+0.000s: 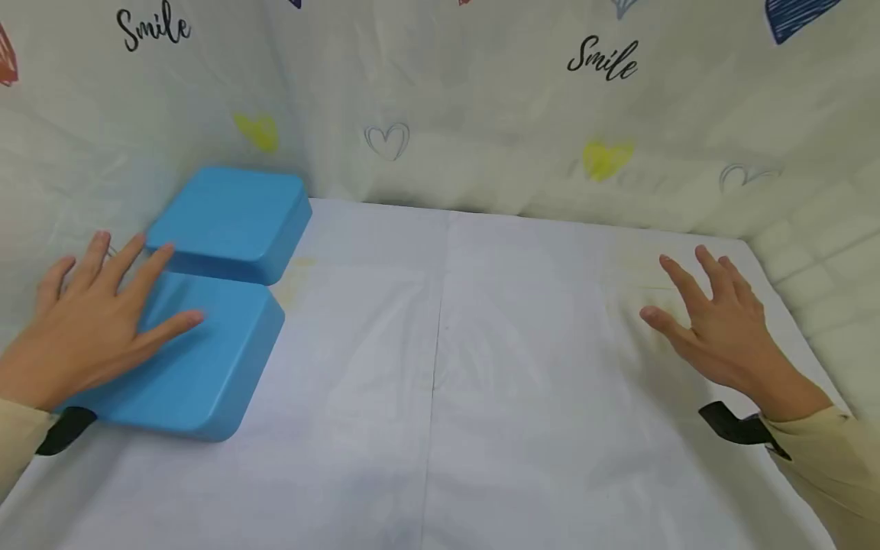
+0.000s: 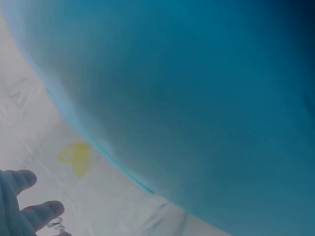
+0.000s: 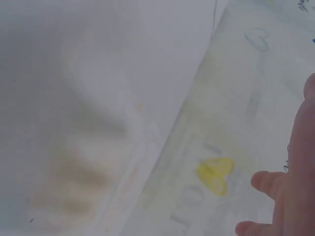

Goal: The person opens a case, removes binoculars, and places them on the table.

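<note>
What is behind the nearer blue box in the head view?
Behind the nearer blue box is a second blue box, with the decorated backdrop beyond. The left hand covers the nearer box's far left corner, so what lies behind there is hidden.

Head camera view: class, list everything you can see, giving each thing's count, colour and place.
Near block: 1, blue, left side of the tabletop
Far block: 1, blue, just behind it
Tabletop: 1, white, below
Backdrop: 1, off-white, behind
"Smile" words: 2, black, upper backdrop
Filled hearts: 2, yellow, lower backdrop
Outline hearts: 2, grey, lower backdrop, centre and right
Cut-off drawings: 5, red or blue, top and left edges
Straps: 2, black, at the wrists
Sleeves: 2, beige, lower sides
Left hand: 1, bare, over near block; contact unclear
Right hand: 1, bare, over tabletop's right
</note>
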Demonstrator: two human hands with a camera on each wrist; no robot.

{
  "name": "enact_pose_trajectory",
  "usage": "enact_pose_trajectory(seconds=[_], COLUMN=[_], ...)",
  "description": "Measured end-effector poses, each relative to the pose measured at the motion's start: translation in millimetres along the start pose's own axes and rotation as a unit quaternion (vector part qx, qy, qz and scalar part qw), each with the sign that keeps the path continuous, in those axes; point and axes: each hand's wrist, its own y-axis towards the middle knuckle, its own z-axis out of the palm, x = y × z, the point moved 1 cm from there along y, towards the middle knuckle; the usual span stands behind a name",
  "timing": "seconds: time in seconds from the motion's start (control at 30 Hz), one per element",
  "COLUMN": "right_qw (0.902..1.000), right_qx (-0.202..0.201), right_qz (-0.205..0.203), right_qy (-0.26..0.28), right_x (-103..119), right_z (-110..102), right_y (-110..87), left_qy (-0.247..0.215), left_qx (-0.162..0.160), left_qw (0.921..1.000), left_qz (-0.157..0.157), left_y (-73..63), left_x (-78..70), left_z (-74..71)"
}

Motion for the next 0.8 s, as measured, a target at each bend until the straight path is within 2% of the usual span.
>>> enact_pose_trajectory(seconds=[0.2,0.37,0.6,0.8], right_qw=[0.9997,0.9983,0.9962,0.9936], right_qx=[-0.017,-0.047,-0.056,-0.054], right_qz=[-0.004,-0.018,-0.041,-0.079], right_qy=[0.019,0.028,0.054,0.059], right_x=[11,22,43,72], right_z=[7,6,20,31], right_y=[0.6,8.0,21.3,37.0], left_qy=[0.007,0.004,0.003,0.010], left_qx=[-0.014,-0.013,0.006,0.000], left_qw=[0.9998,0.9999,1.0000,0.9999], left_qz=[0.009,-0.008,-0.002,0.002], left_y=[-4.4,-6.9,-11.5,-15.4], left_x=[16.3,26.4,27.8,31.4], left_z=[11.4,18.3,28.4,35.4])
